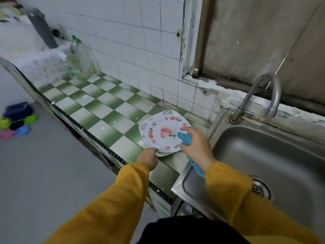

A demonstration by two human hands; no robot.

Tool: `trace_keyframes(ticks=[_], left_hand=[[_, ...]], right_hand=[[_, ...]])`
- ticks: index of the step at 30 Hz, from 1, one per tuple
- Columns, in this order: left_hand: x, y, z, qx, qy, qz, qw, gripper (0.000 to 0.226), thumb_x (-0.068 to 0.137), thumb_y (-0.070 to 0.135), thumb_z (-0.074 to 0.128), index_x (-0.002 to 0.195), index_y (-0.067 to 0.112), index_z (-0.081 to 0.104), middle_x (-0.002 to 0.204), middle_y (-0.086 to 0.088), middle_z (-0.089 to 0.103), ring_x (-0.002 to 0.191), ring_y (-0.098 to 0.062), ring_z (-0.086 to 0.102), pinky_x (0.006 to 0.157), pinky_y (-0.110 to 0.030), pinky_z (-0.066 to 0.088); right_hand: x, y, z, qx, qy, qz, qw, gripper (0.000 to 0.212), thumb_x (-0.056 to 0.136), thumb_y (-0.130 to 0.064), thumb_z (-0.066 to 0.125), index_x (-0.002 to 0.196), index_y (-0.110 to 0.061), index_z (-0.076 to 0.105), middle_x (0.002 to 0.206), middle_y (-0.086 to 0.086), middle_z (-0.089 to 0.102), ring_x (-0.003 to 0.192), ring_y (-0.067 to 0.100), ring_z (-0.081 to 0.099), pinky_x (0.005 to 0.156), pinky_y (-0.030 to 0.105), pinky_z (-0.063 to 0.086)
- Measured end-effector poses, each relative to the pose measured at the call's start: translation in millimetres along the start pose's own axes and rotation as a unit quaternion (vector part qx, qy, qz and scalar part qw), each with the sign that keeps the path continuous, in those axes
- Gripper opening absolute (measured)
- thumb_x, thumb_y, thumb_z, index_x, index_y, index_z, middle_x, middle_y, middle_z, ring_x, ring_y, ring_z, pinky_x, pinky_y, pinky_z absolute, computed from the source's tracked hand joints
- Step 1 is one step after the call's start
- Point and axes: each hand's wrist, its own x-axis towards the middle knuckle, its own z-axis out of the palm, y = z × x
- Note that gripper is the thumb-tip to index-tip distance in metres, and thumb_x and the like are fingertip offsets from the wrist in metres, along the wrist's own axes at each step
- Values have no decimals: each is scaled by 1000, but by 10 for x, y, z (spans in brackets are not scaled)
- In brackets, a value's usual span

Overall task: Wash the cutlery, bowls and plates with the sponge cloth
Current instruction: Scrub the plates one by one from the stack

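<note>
Yellow sleeves reach forward: the left hand pinches the near rim of the floral plate lying on the green-checked counter; the right hand grips the blue sponge cloth against the plate's right edge, just beside the steel sink.

— What are we wearing on our arms?
— Long mustard-yellow sleeves, the left sleeve and the right sleeve alike, plain soft fabric in loose folds.
— And at our wrists?
— Each sleeve gathers into a narrow cuff; our left hand and right hand are bare beyond it.
— Lower down?
— A dark garment, black or near it, covers our front.
</note>
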Motion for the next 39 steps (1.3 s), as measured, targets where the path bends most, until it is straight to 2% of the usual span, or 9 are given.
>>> trace_keyframes(ticks=[8,12,15,18,21,24,27,31,39], left_hand=[[730,-160,111,113,-68,47,990,55,102,17,44,153,22,26,161,0,20,149,-22,17,121,-37,13],[972,-215,160,207,-74,120,968,56,102,25,45,153,19,25,160,-4,24,148,-25,19,122,-40,13],[1026,-255,164,272,-74,179,943,53,103,22,44,151,9,28,157,-12,30,145,-31,27,121,-42,18],[1071,-326,201,341,-84,239,905,52,103,14,42,148,-5,26,152,-23,34,139,-38,35,119,-45,24],[1135,-346,208,395,-108,250,878,49,103,16,41,144,-9,31,148,-28,36,135,-40,39,116,-45,28],[1139,-340,203,376,-119,258,882,49,102,15,45,142,-10,33,143,-28,43,128,-40,46,111,-44,35],[1138,-328,140,391,-131,247,877,40,99,17,52,134,-2,47,129,-18,58,114,-33,57,101,-38,41],[1085,-372,42,411,-69,295,860,38,100,23,52,133,4,51,129,-14,58,117,-31,56,106,-40,40],[938,-371,-286,428,-52,397,810,39,104,27,43,135,4,51,128,-14,58,115,-31,54,107,-37,36]], right_hand=[[847,-16,421,-147,-189,41,970,58,85,-8,61,138,-27,50,134,5,50,116,30,54,78,31,46],[1082,61,583,-183,-268,75,943,56,88,-13,64,140,-25,49,142,6,49,118,30,55,75,31,44],[1170,101,679,-213,-318,107,918,56,91,-13,62,144,-23,45,141,7,50,121,30,54,85,34,49],[1217,110,758,-230,-331,123,907,56,92,-12,61,144,-26,45,142,6,49,121,28,53,92,35,50],[1242,96,810,-227,-328,129,908,53,93,-16,61,143,-25,47,137,5,54,115,26,57,88,33,51],[1275,86,859,-228,-327,133,908,51,92,-17,62,140,-26,49,140,5,52,120,27,54,88,33,48],[1264,70,895,-240,-329,139,903,48,92,-22,64,138,-25,51,140,5,51,122,27,51,91,32,45],[1177,60,900,-263,-340,141,892,45,93,-18,62,137,-18,53,135,9,55,115,27,55,90,31,46],[1012,-31,723,-208,-351,164,898,56,78,-2,70,130,-19,59,118,5,57,96,22,56,66,21,45]])
